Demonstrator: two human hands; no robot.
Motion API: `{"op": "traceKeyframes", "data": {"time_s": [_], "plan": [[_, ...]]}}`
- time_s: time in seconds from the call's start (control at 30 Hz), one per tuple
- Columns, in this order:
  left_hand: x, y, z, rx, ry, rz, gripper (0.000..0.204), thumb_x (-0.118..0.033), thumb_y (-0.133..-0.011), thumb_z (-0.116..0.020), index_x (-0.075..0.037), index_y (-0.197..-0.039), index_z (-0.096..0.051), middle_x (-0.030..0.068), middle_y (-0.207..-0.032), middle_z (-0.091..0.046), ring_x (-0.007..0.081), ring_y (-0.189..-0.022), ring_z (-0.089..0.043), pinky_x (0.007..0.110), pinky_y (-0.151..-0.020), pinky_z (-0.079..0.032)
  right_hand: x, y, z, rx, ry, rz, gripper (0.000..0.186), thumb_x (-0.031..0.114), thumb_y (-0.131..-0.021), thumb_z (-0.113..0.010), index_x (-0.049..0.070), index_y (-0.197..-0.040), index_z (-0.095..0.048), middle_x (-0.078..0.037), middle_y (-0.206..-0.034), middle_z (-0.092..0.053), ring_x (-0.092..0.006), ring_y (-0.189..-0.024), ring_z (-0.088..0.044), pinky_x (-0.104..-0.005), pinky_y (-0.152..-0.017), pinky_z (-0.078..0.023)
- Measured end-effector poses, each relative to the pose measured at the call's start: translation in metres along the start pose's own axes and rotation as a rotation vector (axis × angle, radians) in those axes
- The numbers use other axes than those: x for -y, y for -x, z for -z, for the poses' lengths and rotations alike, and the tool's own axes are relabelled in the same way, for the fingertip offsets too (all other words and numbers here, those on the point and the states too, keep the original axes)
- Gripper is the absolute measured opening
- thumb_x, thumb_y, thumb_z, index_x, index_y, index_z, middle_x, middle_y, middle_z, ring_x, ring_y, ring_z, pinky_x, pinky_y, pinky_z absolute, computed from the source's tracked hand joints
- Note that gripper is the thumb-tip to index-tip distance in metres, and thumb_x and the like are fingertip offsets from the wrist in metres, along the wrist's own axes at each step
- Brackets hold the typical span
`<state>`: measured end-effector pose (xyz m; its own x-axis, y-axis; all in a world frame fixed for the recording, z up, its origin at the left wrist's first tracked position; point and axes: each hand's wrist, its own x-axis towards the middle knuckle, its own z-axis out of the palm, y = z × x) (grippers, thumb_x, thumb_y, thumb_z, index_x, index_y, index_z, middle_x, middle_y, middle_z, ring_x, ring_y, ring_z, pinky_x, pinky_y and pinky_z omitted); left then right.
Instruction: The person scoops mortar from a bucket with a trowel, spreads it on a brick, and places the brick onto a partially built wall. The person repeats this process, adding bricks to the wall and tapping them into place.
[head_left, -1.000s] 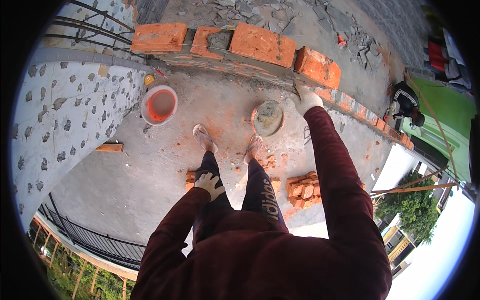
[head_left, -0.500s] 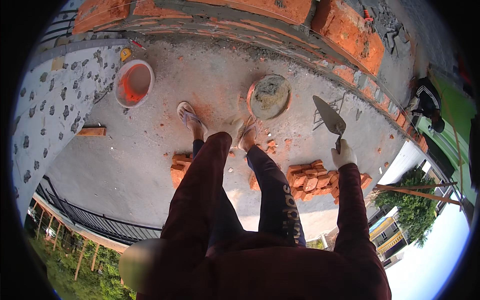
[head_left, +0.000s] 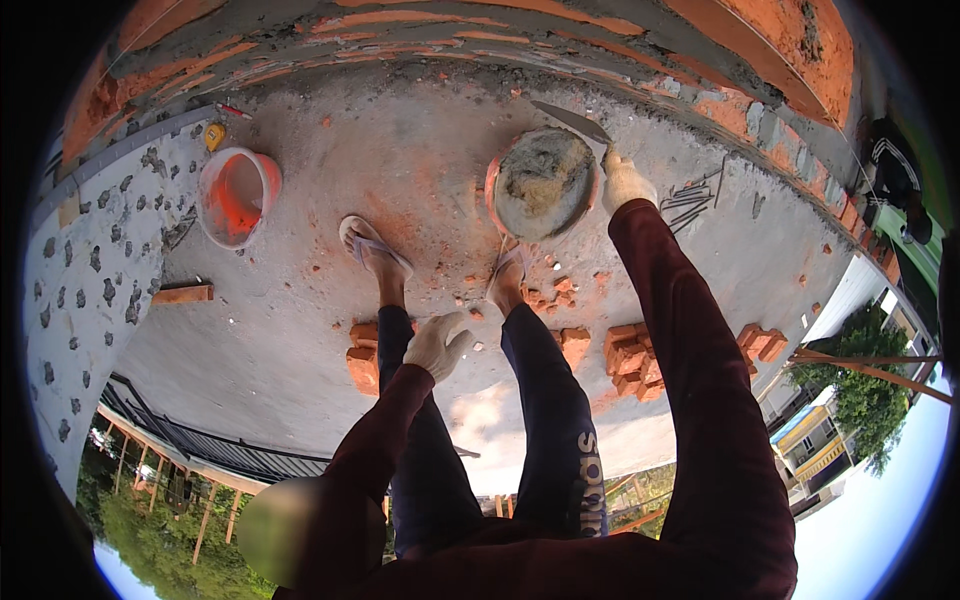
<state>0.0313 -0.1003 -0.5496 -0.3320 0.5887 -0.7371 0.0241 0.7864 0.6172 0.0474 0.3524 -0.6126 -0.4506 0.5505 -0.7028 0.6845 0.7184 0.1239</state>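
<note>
My right hand, in a pale glove, is wrapped round the handle of a trowel. The trowel's blade points left, just past the far right rim of a round orange tub. Grey mortar lies inside that tub, with a browner patch in its middle. Above my left leg hangs my left hand, gloved too. Nothing is in it, and its thumb stands apart from the fingers.
A brick wall with a string line curves along the far side. At left are a red-stained bucket, a yellow tape measure and a wood piece. Brick stacks stand near my legs; metal rods lie at right.
My right hand has carried the trowel from the right side forward and left to the mortar tub. My left hand has drawn back from near my feet toward my left leg.
</note>
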Motion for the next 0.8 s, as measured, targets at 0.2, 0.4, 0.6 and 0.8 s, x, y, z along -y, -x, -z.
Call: {"op": "traceKeyframes", "data": {"time_s": [0.2, 0.4, 0.6, 0.8], "plan": [[-0.026, 0.152, 0.048, -0.019, -0.352, 0.173, 0.059, -0.043, -0.084, -0.076, -0.006, -0.129, -0.064, 0.0159, -0.130, -0.062, 0.0387, -0.129, -0.051, 0.054, -0.109, -0.039, -0.004, 0.085, -0.042, 0.077, -0.077, 0.047, 0.054, 0.007, -0.090, -0.060, 0.009, -0.141, -0.042, -0.021, -0.126, -0.063, -0.0389, -0.110, -0.070, -0.0512, -0.086, -0.059], [-0.031, 0.133, 0.053, -0.005, -0.456, 0.153, 0.055, -0.039, -0.082, -0.079, -0.004, -0.123, -0.067, 0.0151, -0.133, -0.061, 0.0386, -0.130, -0.049, 0.054, -0.109, -0.039, -0.047, 0.061, 0.001, 0.010, 0.119, 0.117, 0.035, 0.011, -0.096, -0.054, 0.006, -0.131, -0.048, -0.020, -0.116, -0.067, -0.0388, -0.100, -0.072, -0.0509, -0.082, -0.058], [-0.021, 0.127, 0.066, -0.020, -0.450, 0.101, 0.048, -0.037, -0.080, -0.077, -0.004, -0.115, -0.071, 0.0129, -0.124, -0.066, 0.0348, -0.122, -0.054, 0.053, -0.107, -0.039, -0.021, -0.007, -0.067, 0.035, -0.078, 0.162, 0.025, 0.010, -0.094, -0.057, 0.007, -0.118, -0.063, -0.024, -0.101, -0.073, -0.0423, -0.101, -0.071, -0.0505, -0.082, -0.057], [-0.018, 0.130, 0.076, -0.032, -0.469, 0.076, 0.045, -0.035, -0.080, -0.078, -0.003, -0.110, -0.072, 0.0132, -0.120, -0.068, 0.0347, -0.117, -0.057, 0.051, -0.102, -0.043, 0.007, 0.033, -0.123, 0.327, -0.667, 0.070, 0.020, 0.013, -0.088, -0.065, -0.001, -0.103, -0.066, -0.019, -0.086, -0.072, -0.0345, -0.075, -0.071, -0.0462, -0.067, -0.054]]}}
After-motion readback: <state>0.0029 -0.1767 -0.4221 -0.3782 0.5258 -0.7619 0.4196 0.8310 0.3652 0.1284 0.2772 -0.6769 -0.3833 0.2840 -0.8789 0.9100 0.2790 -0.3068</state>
